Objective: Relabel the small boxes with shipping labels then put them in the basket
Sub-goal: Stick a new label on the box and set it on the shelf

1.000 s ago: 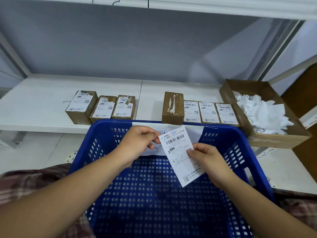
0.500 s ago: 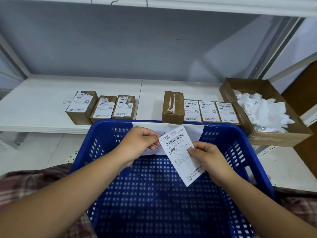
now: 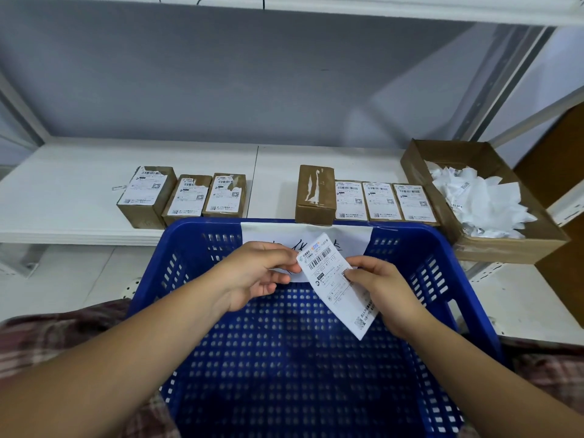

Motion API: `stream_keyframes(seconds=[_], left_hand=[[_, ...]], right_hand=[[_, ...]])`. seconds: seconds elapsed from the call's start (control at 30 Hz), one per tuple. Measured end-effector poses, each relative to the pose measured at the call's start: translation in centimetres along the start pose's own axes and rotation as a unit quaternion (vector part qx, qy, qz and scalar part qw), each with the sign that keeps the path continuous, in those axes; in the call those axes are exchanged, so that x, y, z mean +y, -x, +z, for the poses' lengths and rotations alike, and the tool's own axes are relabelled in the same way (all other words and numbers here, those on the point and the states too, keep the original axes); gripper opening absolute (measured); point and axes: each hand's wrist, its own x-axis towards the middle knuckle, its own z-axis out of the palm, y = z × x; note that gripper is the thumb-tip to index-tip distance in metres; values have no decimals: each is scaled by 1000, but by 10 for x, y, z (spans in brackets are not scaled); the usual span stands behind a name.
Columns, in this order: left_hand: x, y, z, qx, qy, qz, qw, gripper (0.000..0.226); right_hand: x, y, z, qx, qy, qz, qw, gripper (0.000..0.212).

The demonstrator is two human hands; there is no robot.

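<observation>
Pinching label (image 3: 336, 279), both hands; over basket (image 3: 455, 279)

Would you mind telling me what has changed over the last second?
Very little: the left hand dipped slightly at the label's top corner. Both hands still pinch the label over the basket, the right hand at its right edge; nothing was let go. The boxes on the shelf stayed put.
</observation>
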Motion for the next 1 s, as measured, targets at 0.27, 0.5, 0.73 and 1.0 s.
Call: stream_keyframes(seconds=[0.27,0.5,0.73,1.0], left_hand=[[-6,2,9,16,-41,33,998,6],[-18,1,22,34,-113,104,988,7],[-28,-1,27,47,-132,161,977,7],[-28,-2,28,71,-222,213,949,7]], right_hand=[[6,6,17,89,111,-117,983,4],[2,20,33,-10,60,-145,988,21],[5,18,32,23,60,-118,991,18],[5,17,31,-3,-53,-69,996,7]])
